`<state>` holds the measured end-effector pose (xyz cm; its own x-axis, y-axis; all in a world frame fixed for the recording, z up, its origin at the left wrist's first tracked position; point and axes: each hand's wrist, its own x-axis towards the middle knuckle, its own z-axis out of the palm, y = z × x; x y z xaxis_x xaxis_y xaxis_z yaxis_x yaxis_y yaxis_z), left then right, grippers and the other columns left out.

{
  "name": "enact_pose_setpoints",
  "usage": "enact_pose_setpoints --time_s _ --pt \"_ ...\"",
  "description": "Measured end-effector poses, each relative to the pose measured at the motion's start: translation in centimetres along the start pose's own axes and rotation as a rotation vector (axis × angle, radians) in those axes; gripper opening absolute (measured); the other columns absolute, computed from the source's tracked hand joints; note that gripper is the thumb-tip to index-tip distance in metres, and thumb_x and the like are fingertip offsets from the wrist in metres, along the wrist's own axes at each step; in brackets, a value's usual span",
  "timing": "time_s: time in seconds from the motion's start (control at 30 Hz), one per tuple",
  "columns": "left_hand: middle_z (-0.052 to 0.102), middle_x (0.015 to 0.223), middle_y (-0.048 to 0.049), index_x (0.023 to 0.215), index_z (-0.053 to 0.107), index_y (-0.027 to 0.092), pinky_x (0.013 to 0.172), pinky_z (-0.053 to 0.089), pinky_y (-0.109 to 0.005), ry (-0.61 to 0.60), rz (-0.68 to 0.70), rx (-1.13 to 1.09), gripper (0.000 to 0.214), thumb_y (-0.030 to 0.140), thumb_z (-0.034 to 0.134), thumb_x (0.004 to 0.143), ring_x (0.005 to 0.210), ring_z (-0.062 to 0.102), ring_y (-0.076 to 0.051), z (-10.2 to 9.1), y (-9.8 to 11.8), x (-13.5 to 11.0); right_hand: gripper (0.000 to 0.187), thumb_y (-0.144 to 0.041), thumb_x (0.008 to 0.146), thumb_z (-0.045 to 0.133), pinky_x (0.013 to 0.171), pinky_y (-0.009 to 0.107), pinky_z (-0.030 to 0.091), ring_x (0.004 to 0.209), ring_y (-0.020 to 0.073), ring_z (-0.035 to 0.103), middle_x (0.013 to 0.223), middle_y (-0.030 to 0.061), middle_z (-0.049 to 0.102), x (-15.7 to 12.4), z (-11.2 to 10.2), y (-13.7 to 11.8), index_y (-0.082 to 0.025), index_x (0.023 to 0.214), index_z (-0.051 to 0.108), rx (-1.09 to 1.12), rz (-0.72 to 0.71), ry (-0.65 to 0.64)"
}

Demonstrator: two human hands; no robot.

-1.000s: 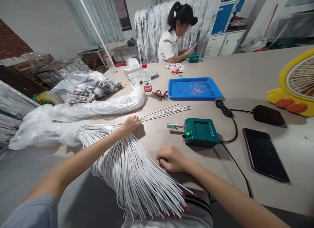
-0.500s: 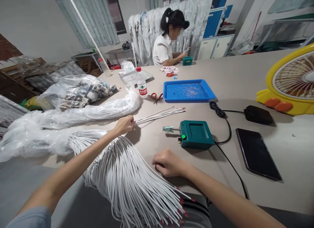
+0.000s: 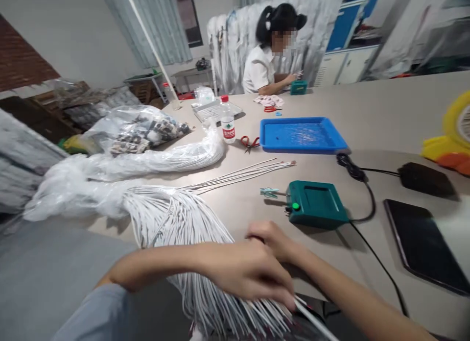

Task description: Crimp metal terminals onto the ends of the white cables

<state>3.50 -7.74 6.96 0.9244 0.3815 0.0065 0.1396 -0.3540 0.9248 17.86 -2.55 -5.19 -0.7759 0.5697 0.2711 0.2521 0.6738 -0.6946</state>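
Note:
My left hand (image 3: 253,270) reaches across the bundle of white cables (image 3: 216,302), fingers pinched on a white cable (image 3: 312,317) at the bundle's lower right. That cable runs from the fingertips toward the bottom edge and is blurred. Just behind it, my right hand (image 3: 271,237) rests on the table with its fingers curled in; my left hand partly covers it, and nothing shows in it. A few separate white cables (image 3: 242,174) lie on the table beyond the bundle. A green box-shaped device (image 3: 317,204) with a small clip (image 3: 269,192) stands past my right hand.
A blue tray (image 3: 303,147), red-handled cutters (image 3: 249,143) and a water bottle (image 3: 227,123) stand farther back. Bagged cables (image 3: 161,159) lie left. To the right are a phone (image 3: 426,240), black pedal-like block (image 3: 428,179) and yellow fan (image 3: 457,120). A co-worker (image 3: 266,69) sits opposite.
My left hand has left the separate cables on the table and come down right to a cable at the bundle's end. My right hand stays resting there. The view has shifted left.

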Motion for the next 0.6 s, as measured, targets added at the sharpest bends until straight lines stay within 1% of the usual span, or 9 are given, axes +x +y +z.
enact_pose_setpoints --time_s 0.07,0.13,0.17,0.2,0.27,0.3,0.33,0.43,0.6 --pt "0.065 0.080 -0.0059 0.084 0.063 0.010 0.068 0.045 -0.017 -0.244 0.102 -0.201 0.013 0.022 0.056 0.083 0.071 0.059 -0.012 2.2 -0.8 1.1 0.022 -0.007 0.075 0.046 0.060 0.023 0.043 0.061 0.0125 0.057 0.069 0.0030 0.066 0.2 0.1 0.1 -0.015 0.079 0.066 0.064 0.004 0.038" --pt "0.064 0.079 -0.0042 0.084 0.062 0.011 0.062 0.046 -0.017 -0.334 0.093 -0.385 0.009 0.019 0.058 0.081 0.066 0.059 -0.011 3.0 -2.1 2.0 0.023 -0.008 0.077 0.043 0.058 0.023 0.042 0.059 0.0115 0.056 0.068 0.0025 0.065 0.3 0.0 0.2 -0.016 0.078 0.065 0.131 0.030 0.107" --pt "0.063 0.077 -0.0032 0.084 0.062 0.011 0.057 0.045 -0.017 -0.297 0.060 -0.472 0.010 0.020 0.057 0.081 0.061 0.057 -0.010 2.8 -2.8 2.3 0.022 -0.009 0.077 0.044 0.057 0.023 0.042 0.059 0.0117 0.056 0.068 0.0026 0.065 0.4 -0.1 0.3 -0.016 0.078 0.065 0.166 0.051 0.157" --pt "0.061 0.073 -0.0023 0.083 0.062 0.012 0.053 0.044 -0.017 -0.196 0.024 -0.553 0.013 0.023 0.056 0.083 0.055 0.055 -0.009 2.1 -3.5 2.4 0.020 -0.011 0.077 0.045 0.057 0.023 0.043 0.060 0.0123 0.056 0.069 0.0028 0.065 0.4 -0.3 0.3 -0.016 0.079 0.065 0.201 0.071 0.219" --pt "0.058 0.065 -0.0010 0.079 0.063 0.012 0.050 0.043 -0.018 0.123 -0.010 -0.655 0.019 0.028 0.056 0.084 0.051 0.052 -0.008 -0.1 -4.8 2.1 0.015 -0.019 0.079 0.049 0.054 0.024 0.042 0.058 0.0131 0.054 0.064 0.0021 0.062 0.4 -0.8 0.2 -0.016 0.079 0.063 0.283 0.124 0.378" --pt "0.058 0.063 -0.0013 0.074 0.064 0.011 0.055 0.045 -0.019 0.286 0.018 -0.653 0.019 0.028 0.061 0.082 0.055 0.054 -0.008 -1.3 -5.5 1.9 0.014 -0.023 0.081 0.050 0.053 0.025 0.042 0.056 0.0129 0.053 0.062 0.0013 0.060 0.5 -1.0 0.1 -0.016 0.079 0.062 0.333 0.161 0.454" --pt "0.060 0.067 -0.0033 0.074 0.065 0.010 0.063 0.047 -0.021 0.378 0.023 -0.638 0.020 0.029 0.064 0.080 0.063 0.058 -0.010 -2.5 -6.3 1.6 0.016 -0.027 0.082 0.051 0.051 0.024 0.041 0.053 0.0121 0.050 0.060 0.0004 0.057 0.6 -1.3 0.0 -0.016 0.079 0.062 0.391 0.205 0.525" --pt "0.064 0.071 -0.0074 0.080 0.068 0.008 0.064 0.047 -0.024 0.485 -0.030 -0.630 0.026 0.034 0.067 0.078 0.065 0.060 -0.012 -4.7 -8.5 1.0 0.021 -0.033 0.084 0.051 0.046 0.022 0.037 0.048 0.0087 0.044 0.060 -0.0017 0.053 0.9 -1.7 -0.2 -0.016 0.088 0.061 0.556 0.316 0.644" --pt "0.065 0.067 -0.0054 0.086 0.068 0.008 0.059 0.046 -0.022 0.623 -0.119 -0.606 0.028 0.034 0.071 0.075 0.060 0.061 -0.011 -4.2 -10.9 0.7 0.023 -0.032 0.083 0.053 0.044 0.021 0.037 0.049 0.0079 0.046 0.064 -0.0014 0.055 1.4 -1.7 -0.1 -0.016 0.097 0.060 0.685 0.289 0.632"
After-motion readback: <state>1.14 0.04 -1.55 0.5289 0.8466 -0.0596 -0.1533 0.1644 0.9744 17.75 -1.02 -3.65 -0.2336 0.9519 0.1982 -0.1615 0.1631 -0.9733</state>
